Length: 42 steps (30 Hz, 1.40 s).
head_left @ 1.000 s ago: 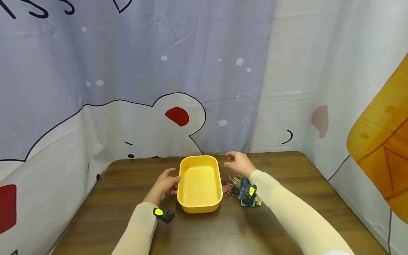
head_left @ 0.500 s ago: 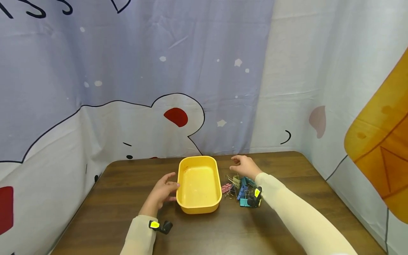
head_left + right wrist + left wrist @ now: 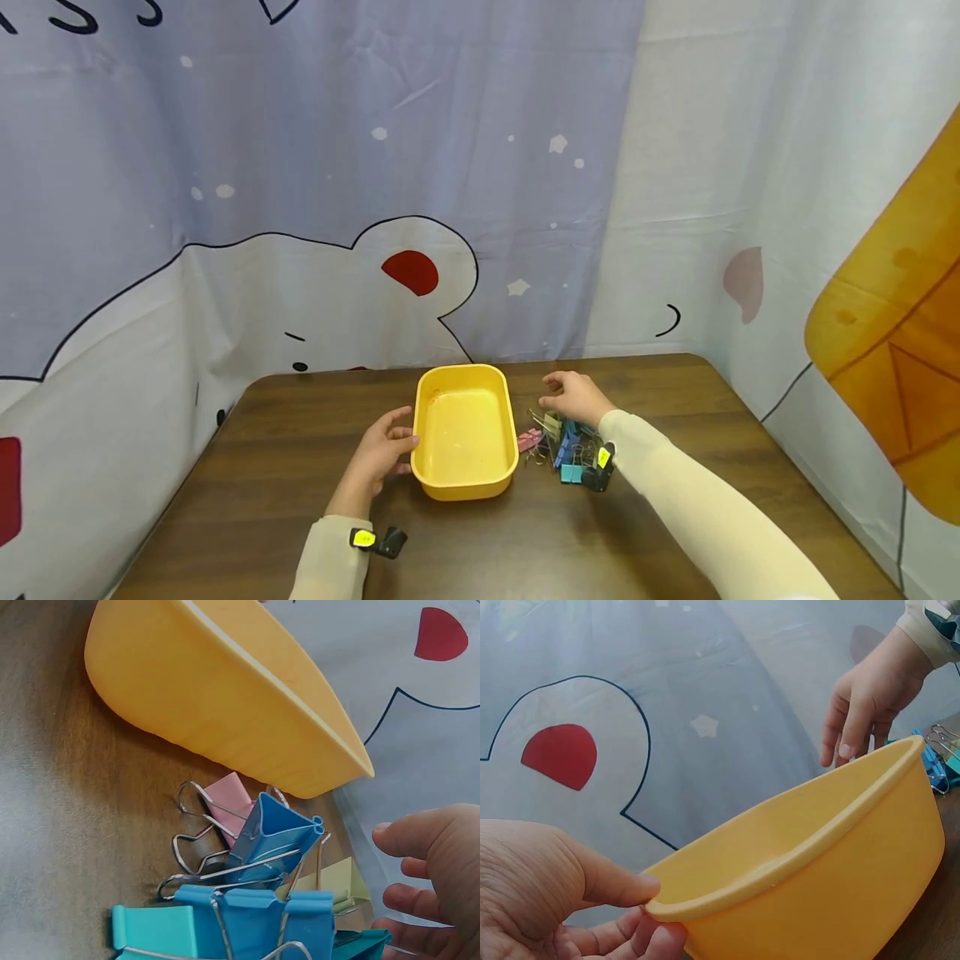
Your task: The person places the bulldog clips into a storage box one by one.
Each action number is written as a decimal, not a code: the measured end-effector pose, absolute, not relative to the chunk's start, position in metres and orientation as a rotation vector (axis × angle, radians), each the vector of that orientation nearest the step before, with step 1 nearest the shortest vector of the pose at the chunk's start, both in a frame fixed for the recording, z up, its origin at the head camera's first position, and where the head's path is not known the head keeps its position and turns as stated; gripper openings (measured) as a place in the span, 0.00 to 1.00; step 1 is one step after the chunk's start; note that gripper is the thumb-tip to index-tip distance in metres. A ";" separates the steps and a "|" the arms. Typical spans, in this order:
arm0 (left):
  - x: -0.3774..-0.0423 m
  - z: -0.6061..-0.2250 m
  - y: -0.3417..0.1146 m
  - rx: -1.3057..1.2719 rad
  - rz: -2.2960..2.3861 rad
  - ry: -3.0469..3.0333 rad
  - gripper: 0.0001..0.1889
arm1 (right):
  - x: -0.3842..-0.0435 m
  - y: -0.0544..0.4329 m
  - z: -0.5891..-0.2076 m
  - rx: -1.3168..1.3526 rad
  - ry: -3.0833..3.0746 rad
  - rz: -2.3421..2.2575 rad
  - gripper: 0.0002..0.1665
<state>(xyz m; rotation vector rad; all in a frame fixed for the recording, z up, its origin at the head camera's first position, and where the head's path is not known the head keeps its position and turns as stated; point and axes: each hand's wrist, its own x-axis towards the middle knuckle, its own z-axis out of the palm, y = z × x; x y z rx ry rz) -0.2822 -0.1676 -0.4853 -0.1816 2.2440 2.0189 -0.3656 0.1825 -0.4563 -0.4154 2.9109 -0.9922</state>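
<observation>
A yellow plastic tub point(image 3: 465, 442) stands on the table, with nothing showing inside. My left hand point(image 3: 381, 450) is at its left side; in the left wrist view the thumb point(image 3: 630, 889) lies on the rim and the fingers sit under it outside, pinching the edge. Right of the tub lies a pile of binder clips: a pink one point(image 3: 227, 801), blue ones point(image 3: 255, 911), a teal one point(image 3: 154, 930) and a pale yellow one point(image 3: 349, 881). Over the far side of this pile hovers my right hand point(image 3: 576, 398), fingers loosely bent, holding nothing.
The brown wooden table point(image 3: 292, 467) ends at a back edge just behind the tub. A printed curtain point(image 3: 525, 208) hangs behind it and along both sides. Each wrist wears a small black camera, the right one point(image 3: 600, 468) close beside the clips.
My right hand has drawn right, away from the tub and over the clips. My left hand has slid a little toward the near end along the tub's left rim.
</observation>
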 end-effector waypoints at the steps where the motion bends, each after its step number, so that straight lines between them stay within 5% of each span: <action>1: -0.282 -0.486 -0.168 -0.186 2.020 2.246 0.31 | -0.366 0.183 -0.457 -0.420 2.910 -0.989 0.30; 27: -0.286 -0.492 -0.165 -0.220 2.071 2.225 0.27 | -0.363 0.181 -0.468 -0.526 2.918 -0.853 0.20; 42: -0.284 -0.490 -0.166 -0.213 2.046 2.231 0.27 | -0.363 0.177 -0.472 -0.565 2.994 -0.808 0.05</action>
